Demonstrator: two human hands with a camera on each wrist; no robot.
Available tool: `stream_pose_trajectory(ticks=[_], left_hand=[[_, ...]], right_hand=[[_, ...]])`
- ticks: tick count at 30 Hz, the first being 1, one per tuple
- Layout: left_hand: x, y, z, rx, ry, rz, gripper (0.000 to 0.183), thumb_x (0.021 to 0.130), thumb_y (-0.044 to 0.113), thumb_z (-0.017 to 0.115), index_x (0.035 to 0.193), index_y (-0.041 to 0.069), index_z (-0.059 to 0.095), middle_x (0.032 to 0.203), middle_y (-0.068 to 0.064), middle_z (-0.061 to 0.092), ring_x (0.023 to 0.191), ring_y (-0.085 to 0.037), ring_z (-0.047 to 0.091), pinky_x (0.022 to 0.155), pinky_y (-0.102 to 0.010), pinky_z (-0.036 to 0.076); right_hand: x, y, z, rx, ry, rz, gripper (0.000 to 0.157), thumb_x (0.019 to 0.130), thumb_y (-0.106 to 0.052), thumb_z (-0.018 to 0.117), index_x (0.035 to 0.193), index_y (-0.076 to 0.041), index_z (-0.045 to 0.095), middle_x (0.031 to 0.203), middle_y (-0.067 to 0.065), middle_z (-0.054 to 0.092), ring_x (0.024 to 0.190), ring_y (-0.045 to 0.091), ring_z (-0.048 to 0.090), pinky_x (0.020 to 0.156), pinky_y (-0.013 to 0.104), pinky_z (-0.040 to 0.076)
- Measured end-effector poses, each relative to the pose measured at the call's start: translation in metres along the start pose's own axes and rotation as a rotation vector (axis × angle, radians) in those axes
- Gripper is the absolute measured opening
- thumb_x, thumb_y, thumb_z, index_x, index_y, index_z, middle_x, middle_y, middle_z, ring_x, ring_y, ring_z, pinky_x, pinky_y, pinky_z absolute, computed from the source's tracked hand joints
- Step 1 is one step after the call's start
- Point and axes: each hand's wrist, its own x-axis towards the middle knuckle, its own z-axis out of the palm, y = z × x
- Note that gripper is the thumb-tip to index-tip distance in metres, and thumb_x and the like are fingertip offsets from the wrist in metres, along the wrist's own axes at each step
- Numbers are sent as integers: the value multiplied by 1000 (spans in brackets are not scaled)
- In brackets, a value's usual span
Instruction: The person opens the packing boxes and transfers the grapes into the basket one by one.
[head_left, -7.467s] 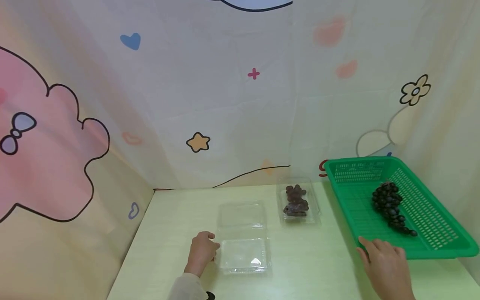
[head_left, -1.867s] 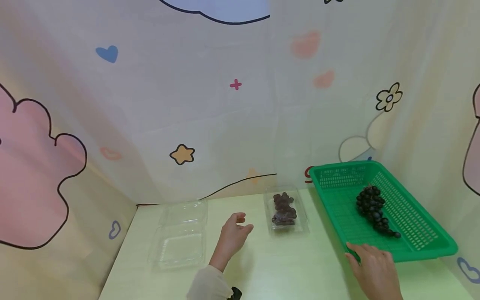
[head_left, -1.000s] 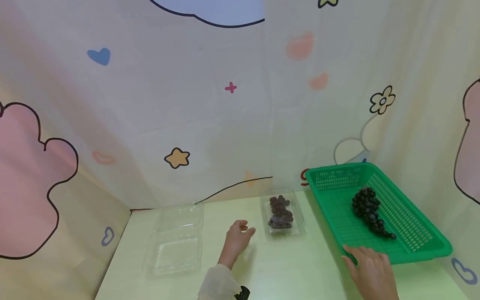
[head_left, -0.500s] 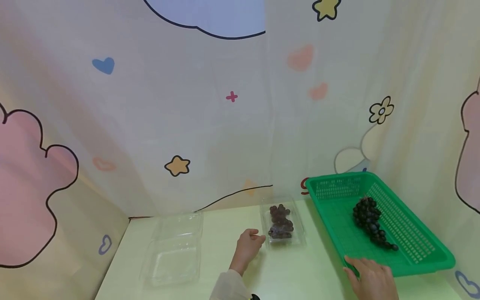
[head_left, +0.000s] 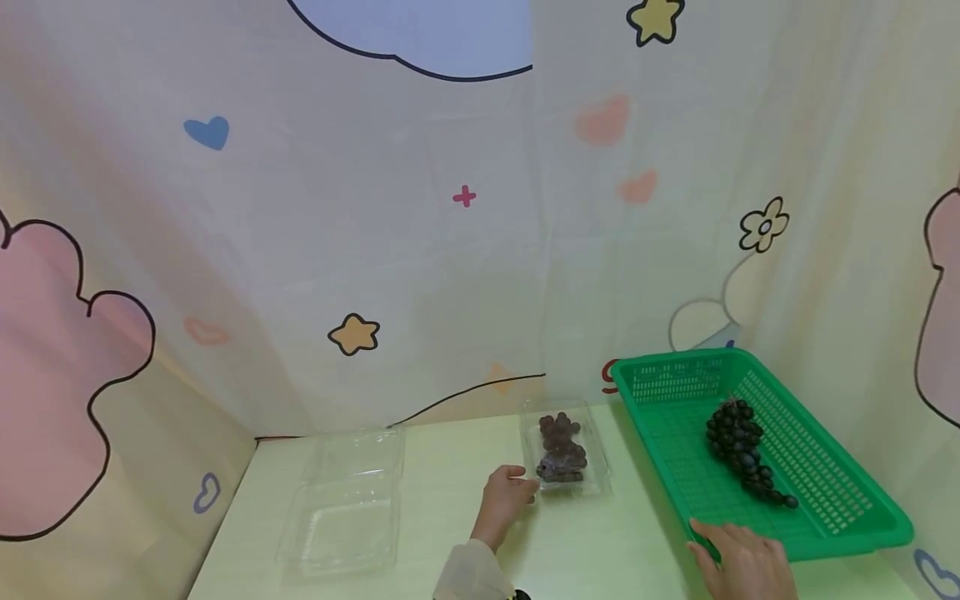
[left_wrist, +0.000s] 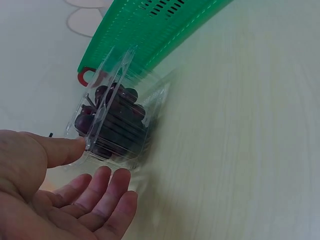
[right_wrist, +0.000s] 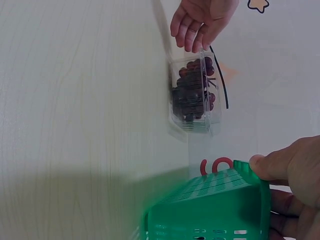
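Observation:
My left hand (head_left: 506, 502) is at the near left corner of a closed clear plastic clamshell box (head_left: 598, 457) with dark grapes (head_left: 561, 446) inside. In the left wrist view the thumb (left_wrist: 65, 151) meets the box's rim, while the relaxed fingers (left_wrist: 107, 192) lie below, not closed round it. My right hand (head_left: 746, 565) grips the near left corner of a green plastic basket (head_left: 660, 450), thumb over the rim, fingers outside as the right wrist view shows. A bunch of black grapes (head_left: 735, 437) lies in that basket.
An empty clear clamshell box (head_left: 348, 525) lies opened out at the left of the pale table (head_left: 442, 467). Behind the table hangs a curtain (head_left: 442, 275) printed with cartoon shapes. The grape box stands between the empty one and the basket.
The empty clamshell box has shifted left since the oldest frame. My left hand has left it and moved right to the grape box. My right hand stays on the basket's corner.

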Motion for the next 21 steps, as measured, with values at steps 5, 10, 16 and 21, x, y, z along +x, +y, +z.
stream_pose_trajectory(ticks=[5, 10, 16, 21], left_hand=[[3, 2, 3, -87, 3, -44, 34, 95, 9, 70, 121, -11, 62, 93, -11, 72, 76, -20, 71, 67, -31, 56], [5, 2, 5, -203, 18, -84, 28, 93, 1, 67, 117, -13, 63, 97, -16, 72, 79, -22, 71, 70, -31, 60], [2, 3, 7, -327, 34, -130, 22, 91, -3, 64, 110, -13, 66, 94, -17, 70, 76, -18, 68, 69, -28, 60], [1, 5, 6, -398, 30, -162, 16, 85, -3, 60, 96, -12, 67, 77, -9, 66, 68, -14, 64, 63, -25, 59]], right_hand=[[0, 2, 0, -11, 7, -16, 29, 69, -14, 94, 95, -9, 82, 69, -2, 66, 56, 18, 55, 56, 42, 44], [0, 2, 0, -5, -45, 29, 28, 72, -17, 93, 97, -8, 82, 69, -4, 66, 56, 15, 53, 58, 40, 44], [0, 4, 3, -19, 1, -18, 27, 70, -18, 95, 93, -10, 82, 64, -9, 62, 49, 6, 44, 48, 26, 35], [0, 5, 5, -23, 13, -24, 27, 70, -18, 95, 93, -10, 82, 65, -9, 63, 50, 8, 47, 49, 27, 36]])
